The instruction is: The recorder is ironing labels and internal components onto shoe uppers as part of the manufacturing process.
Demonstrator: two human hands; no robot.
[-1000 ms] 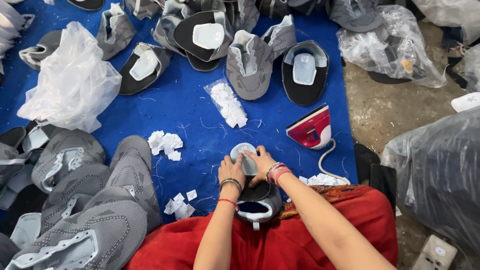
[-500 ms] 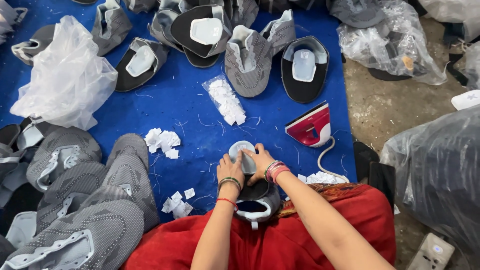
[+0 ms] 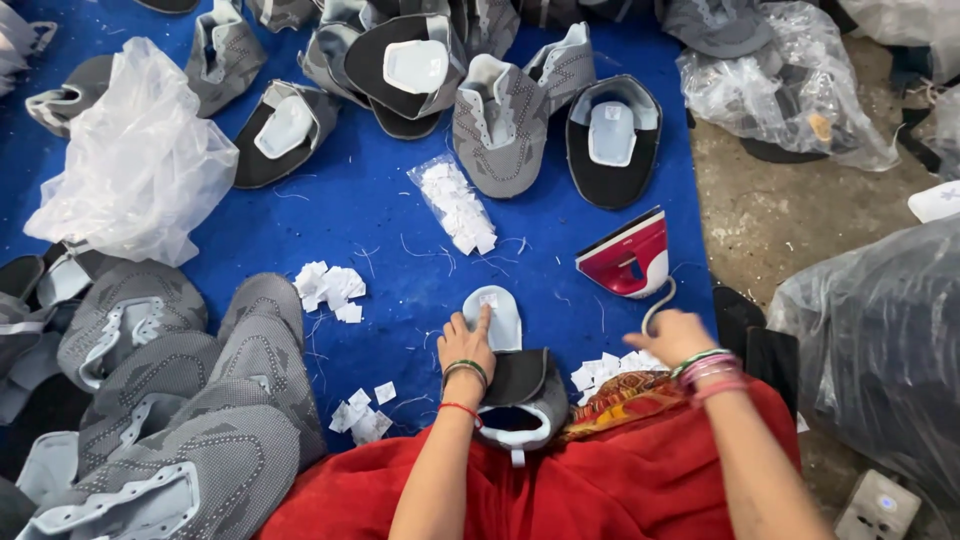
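Observation:
A dark shoe upper [image 3: 520,395] lies on the blue mat in front of my red lap, its pale grey tongue [image 3: 498,315] pointing away from me. My left hand [image 3: 466,342] rests on that tongue, index finger pressed beside a small white tag on it. My right hand [image 3: 678,336] has reached to the right, over a pile of small white tags [image 3: 605,371] near the cord of a red and white clothes iron [image 3: 628,257]. Whether its fingers pinch a tag is hidden.
Grey shoe uppers [image 3: 180,420] are stacked at my left and more lie across the far side [image 3: 505,118]. A clear packet of white tags [image 3: 455,205], loose tags [image 3: 330,285], and plastic bags [image 3: 135,160] sit on the blue mat [image 3: 380,215]. Bare floor and bags lie right.
My right hand has left the shoe tongue and moved right to the pile of white tags. My left hand stays on the tongue.

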